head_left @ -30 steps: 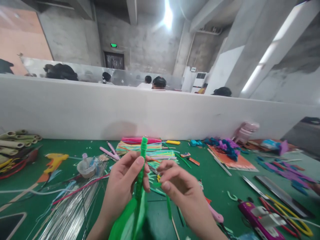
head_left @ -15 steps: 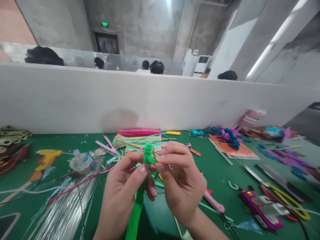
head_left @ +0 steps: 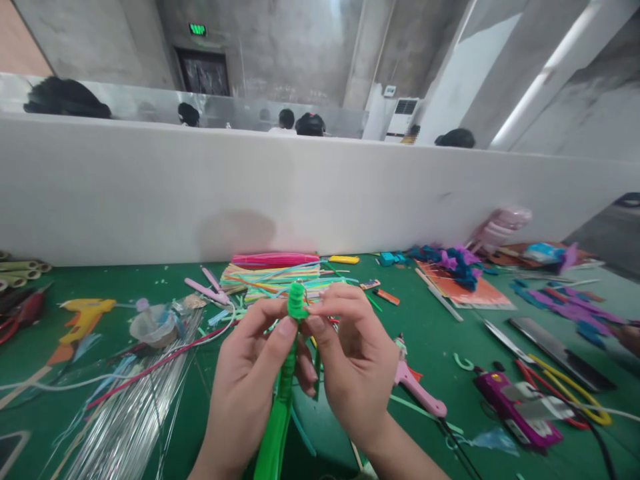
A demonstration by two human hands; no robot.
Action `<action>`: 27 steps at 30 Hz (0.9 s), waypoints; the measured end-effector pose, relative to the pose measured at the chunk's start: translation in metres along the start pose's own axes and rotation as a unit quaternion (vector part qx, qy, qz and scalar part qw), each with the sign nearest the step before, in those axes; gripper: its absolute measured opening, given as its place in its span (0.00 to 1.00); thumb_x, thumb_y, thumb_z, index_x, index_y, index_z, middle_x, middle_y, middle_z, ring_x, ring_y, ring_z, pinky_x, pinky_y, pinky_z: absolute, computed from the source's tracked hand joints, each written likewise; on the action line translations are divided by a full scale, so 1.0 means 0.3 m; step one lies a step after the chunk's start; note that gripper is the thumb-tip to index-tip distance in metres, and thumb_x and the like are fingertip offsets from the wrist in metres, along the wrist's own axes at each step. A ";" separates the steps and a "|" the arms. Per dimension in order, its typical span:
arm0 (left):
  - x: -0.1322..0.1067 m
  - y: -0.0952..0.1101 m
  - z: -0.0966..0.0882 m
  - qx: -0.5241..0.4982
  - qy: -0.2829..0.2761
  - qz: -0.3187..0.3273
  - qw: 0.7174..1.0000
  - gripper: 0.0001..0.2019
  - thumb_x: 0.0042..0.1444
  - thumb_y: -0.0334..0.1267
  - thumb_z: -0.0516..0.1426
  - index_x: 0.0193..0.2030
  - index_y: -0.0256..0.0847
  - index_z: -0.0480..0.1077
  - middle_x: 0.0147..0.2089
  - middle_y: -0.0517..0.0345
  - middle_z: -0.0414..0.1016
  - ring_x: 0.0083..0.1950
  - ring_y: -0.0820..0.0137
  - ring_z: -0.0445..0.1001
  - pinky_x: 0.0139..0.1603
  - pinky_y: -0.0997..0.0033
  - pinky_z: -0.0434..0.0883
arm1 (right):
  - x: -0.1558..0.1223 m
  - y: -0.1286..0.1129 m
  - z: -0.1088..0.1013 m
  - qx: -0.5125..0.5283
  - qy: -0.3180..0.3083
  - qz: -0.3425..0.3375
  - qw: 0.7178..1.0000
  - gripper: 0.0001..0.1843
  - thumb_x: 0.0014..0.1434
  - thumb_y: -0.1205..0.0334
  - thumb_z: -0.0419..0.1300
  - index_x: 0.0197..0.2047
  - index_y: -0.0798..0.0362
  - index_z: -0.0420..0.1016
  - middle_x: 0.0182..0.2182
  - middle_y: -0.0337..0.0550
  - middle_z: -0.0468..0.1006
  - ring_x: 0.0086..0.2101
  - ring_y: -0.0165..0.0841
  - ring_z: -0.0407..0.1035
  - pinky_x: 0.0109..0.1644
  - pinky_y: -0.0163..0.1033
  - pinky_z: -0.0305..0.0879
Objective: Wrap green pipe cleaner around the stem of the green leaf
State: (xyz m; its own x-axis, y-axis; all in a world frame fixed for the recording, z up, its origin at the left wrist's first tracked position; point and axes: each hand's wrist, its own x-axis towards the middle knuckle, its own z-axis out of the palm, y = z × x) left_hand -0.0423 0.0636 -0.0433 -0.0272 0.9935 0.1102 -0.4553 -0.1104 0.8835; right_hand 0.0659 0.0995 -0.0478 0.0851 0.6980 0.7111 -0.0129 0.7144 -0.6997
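Upright between my hands stands a long green bundle (head_left: 275, 433), its upper part wrapped in ridged coils. My left hand (head_left: 245, 373) is closed around it just below the top, thumb in front and fingers behind. With thumb and fingertips my right hand (head_left: 357, 363) pinches a green strip (head_left: 304, 312) against the coiled top. A thin wire tip shows above the coils. Under my hands, a narrow dark green piece hangs down; where it joins is hidden.
To the left lie a yellow glue gun (head_left: 85, 317), a plastic cup (head_left: 155, 325) and silvery strands (head_left: 130, 413). Coloured strips (head_left: 275, 267) lie behind my hands. On the right are a pink glue gun (head_left: 420, 393), a purple power strip (head_left: 515, 410), scissors (head_left: 510, 343) and a dark blade (head_left: 560, 350).
The green strip's loop, which stuck out to the right, now lies closer around the bundle. My right fingers have moved slightly left towards it. The whole view has shifted a little.
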 end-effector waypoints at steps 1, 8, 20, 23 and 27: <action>0.000 -0.003 0.000 0.006 0.007 -0.001 1.000 0.07 0.64 0.42 0.58 0.47 0.51 0.73 0.24 0.63 0.73 0.25 0.70 0.75 0.25 0.72 0.73 | -0.004 0.006 0.000 -0.012 0.007 -0.008 1.000 0.07 0.63 0.69 0.61 0.41 0.47 0.76 0.37 0.41 0.74 0.42 0.36 0.69 0.47 0.45 0.67; 0.006 -0.026 0.002 0.037 0.062 0.033 0.997 0.10 0.62 0.43 0.60 0.49 0.50 0.73 0.36 0.60 0.79 0.31 0.71 0.77 0.24 0.76 0.70 | -0.006 0.019 -0.021 -0.083 -0.030 -0.106 0.990 0.15 0.59 0.75 0.62 0.45 0.46 0.74 0.37 0.40 0.78 0.43 0.37 0.71 0.53 0.52 0.67; 0.024 -0.037 0.009 0.031 0.048 0.036 0.998 0.05 0.65 0.41 0.58 0.46 0.47 0.72 0.28 0.65 0.73 0.27 0.76 0.75 0.23 0.82 0.71 | 0.053 0.044 -0.059 -0.151 -0.019 -0.241 0.959 0.14 0.56 0.80 0.61 0.40 0.52 0.75 0.32 0.38 0.80 0.36 0.32 0.72 0.49 0.45 0.70; 0.026 -0.038 0.009 0.026 0.048 0.029 0.998 0.06 0.64 0.41 0.58 0.46 0.47 0.72 0.31 0.64 0.75 0.27 0.76 0.75 0.23 0.81 0.72 | 0.054 0.049 -0.057 -0.159 -0.017 -0.241 0.957 0.14 0.57 0.79 0.61 0.41 0.50 0.75 0.33 0.38 0.80 0.35 0.32 0.73 0.48 0.45 0.70; 0.023 -0.045 0.008 0.017 0.051 0.014 0.998 0.07 0.64 0.41 0.59 0.47 0.46 0.72 0.28 0.63 0.74 0.26 0.74 0.75 0.23 0.79 0.72 | 0.054 0.057 -0.055 -0.181 -0.004 -0.250 0.951 0.14 0.58 0.77 0.62 0.42 0.49 0.75 0.33 0.38 0.80 0.35 0.34 0.73 0.47 0.46 0.72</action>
State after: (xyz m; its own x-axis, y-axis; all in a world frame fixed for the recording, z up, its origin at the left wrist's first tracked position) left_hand -0.0341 0.0718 -0.0532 -0.1307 0.9874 0.0896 -0.4219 -0.1372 0.8962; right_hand 0.0836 0.1221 -0.0494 -0.0170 0.2767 0.9608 0.3708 0.8941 -0.2510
